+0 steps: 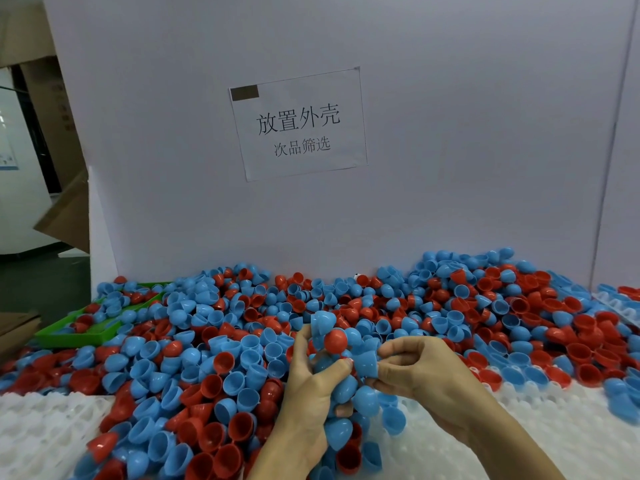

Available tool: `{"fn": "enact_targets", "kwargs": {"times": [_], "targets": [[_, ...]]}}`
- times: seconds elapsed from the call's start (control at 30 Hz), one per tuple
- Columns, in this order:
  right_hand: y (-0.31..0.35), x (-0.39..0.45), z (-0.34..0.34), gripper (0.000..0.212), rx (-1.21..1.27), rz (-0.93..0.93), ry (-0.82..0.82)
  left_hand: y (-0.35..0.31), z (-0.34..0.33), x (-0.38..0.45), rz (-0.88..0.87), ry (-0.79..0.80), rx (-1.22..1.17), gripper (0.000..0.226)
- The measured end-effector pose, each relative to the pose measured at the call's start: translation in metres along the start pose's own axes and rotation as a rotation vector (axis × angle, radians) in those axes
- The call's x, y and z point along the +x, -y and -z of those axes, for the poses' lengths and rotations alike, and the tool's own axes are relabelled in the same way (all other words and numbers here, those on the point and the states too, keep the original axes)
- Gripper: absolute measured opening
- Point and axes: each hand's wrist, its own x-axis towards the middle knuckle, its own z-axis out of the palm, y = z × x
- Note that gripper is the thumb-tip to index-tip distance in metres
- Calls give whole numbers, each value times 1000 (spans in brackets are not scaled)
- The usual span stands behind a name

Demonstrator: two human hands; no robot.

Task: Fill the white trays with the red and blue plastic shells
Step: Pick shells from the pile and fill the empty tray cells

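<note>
Shells are lying heaped across the table, red and blue mixed, spilling onto the white trays at the near edge. Your left hand is gripping a stack of blue shells with a red one on top. Your right hand is pinching a blue shell beside that stack. Green tray is sitting far left, partly buried.

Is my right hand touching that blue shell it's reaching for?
Touching. The head view shows the right hand pinching the blue shell between thumb and fingertips, no gap.
</note>
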Motion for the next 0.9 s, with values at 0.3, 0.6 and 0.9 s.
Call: {"fn": "enact_targets", "kwargs": {"times": [0.3, 0.6, 0.9], "targets": [[3, -4, -1, 16, -79, -6, 66, 0, 1, -2, 21, 65, 16, 50], [9, -8, 1, 12, -134, 50, 24, -2, 2, -1, 30, 72, -3, 50], [18, -8, 42, 16, -646, 175, -328, -4, 6, 1, 1, 9, -45, 49]]}}
